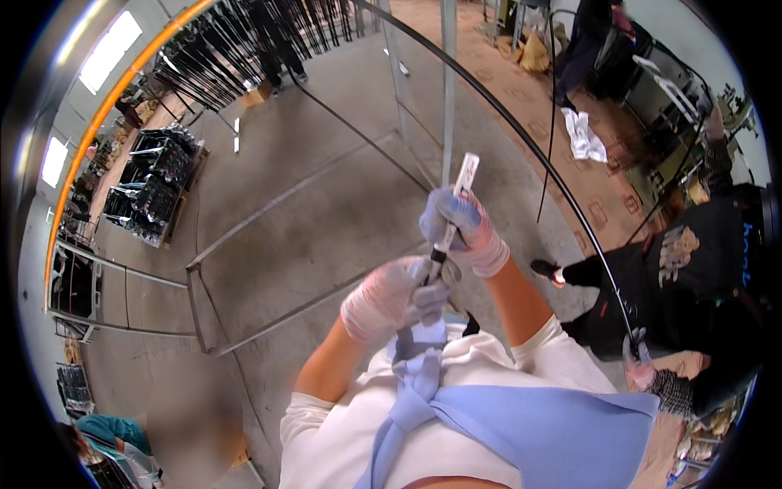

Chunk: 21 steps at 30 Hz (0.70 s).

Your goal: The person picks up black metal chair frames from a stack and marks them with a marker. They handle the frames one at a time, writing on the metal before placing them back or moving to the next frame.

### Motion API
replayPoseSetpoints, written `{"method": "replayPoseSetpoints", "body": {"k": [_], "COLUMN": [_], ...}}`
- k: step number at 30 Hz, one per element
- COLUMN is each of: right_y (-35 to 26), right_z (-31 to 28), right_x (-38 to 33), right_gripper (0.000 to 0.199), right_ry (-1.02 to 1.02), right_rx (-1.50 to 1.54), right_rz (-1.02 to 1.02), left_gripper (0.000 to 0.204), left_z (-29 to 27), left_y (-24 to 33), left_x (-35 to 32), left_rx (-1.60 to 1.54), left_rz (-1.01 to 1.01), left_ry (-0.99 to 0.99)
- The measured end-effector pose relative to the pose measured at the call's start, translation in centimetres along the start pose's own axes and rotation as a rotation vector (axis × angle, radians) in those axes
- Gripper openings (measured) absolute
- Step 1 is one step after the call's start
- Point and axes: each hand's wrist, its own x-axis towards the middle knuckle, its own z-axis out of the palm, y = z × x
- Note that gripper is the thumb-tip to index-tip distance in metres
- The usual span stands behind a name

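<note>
Gloved left hand and gloved right hand both closed tight around thin dark rod with white tip, held tilted above grey concrete floor.

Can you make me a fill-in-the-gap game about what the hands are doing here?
1. Both hands wear thin ______ and grip one slim rod.
2. The right hand holds the rod ______ up than the left hand.
3. The tip of the rod above the right hand is ______ in colour.
4. The apron the person wears is light ______.

Missing words: gloves; higher; white; blue
</note>
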Motion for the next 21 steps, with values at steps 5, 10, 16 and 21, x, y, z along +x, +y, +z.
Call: {"method": "replayPoseSetpoints", "body": {"k": [5,10,16,21], "right_y": [0.3,-0.7,1.7,-4.7], "right_z": [0.5,2.3,3.4,-0.4], "right_x": [0.4,0.7,1.8,3.4], "right_gripper": [0.036,0.034,0.035,0.017], "right_ry": [0.056,0.222,0.406,0.098], "right_rx": [-0.021,-0.173,-0.303,0.536], "right_rz": [0.035,0.141,0.075,-0.311], "left_gripper": [0.033,0.033,0.027,0.028], "left_z": [-0.6,-2.3,-4.4,-13.1], "left_y": [-0.2,-0.1,-0.9,-5.5], "left_x": [0.2,-0.3,-1.3,-4.6], "left_rx": [-0.135,0.055,0.85,1.804], "left_rz": [-0.009,0.061,0.255,0.273], "left_ry": [-0.021,0.091,0.524,1.152]}}
